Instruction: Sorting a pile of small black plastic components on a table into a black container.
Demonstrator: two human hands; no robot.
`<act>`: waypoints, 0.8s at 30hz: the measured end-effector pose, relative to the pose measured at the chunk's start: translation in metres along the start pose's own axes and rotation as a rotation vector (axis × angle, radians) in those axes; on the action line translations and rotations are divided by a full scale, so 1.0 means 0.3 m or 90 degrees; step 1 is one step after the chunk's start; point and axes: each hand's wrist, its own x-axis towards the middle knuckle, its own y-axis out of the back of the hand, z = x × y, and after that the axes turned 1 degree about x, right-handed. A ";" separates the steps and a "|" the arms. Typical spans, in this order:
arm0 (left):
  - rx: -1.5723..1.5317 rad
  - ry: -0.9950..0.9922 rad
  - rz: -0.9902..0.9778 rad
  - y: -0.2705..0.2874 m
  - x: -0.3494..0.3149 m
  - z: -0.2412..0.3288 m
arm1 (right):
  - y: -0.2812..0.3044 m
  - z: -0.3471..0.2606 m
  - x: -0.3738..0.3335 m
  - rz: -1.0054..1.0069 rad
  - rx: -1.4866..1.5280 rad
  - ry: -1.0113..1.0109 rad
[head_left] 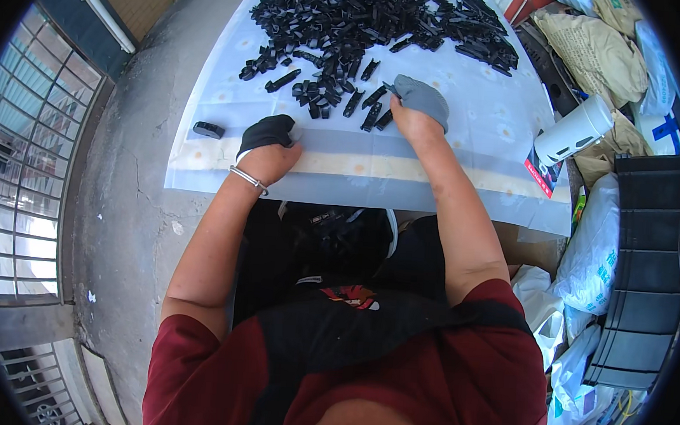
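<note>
My left hand [270, 147], in a black fingerless-looking cover and with a silver bangle at the wrist, is curled closed near the table's front edge. What it holds, if anything, is hidden. My right hand [420, 112], under a grey cloth cover, has thumb and fingers closed at the end of a small black plastic part [375, 97]. More loose black parts [353, 103] lie beside its fingertips. Farther back, a large heap of black plastic parts [328, 25] spreads over the table. A small cluster [316, 94] sits between my hands.
A flowered plastic sheet covers the table [507, 153]. A dark oval object [208, 130] lies at its left. On the right edge stands a white cylinder [574, 132] by a red-and-black card [541, 176]. Bags [591, 243] and a black slatted container [644, 270] crowd the right side. Below the edge is a container of dark pieces [339, 232].
</note>
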 end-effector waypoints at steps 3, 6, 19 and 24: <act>-0.111 0.039 0.097 -0.004 -0.026 -0.004 | -0.031 -0.009 -0.032 0.053 0.045 0.121; -0.131 0.081 0.116 -0.031 -0.040 -0.006 | -0.082 -0.092 -0.075 0.066 0.091 0.244; -0.820 0.196 -0.093 0.002 -0.226 0.194 | 0.032 -0.186 -0.362 0.043 0.263 0.432; -0.685 0.122 -0.064 0.010 -0.232 0.205 | 0.095 -0.189 -0.367 -0.049 0.235 0.421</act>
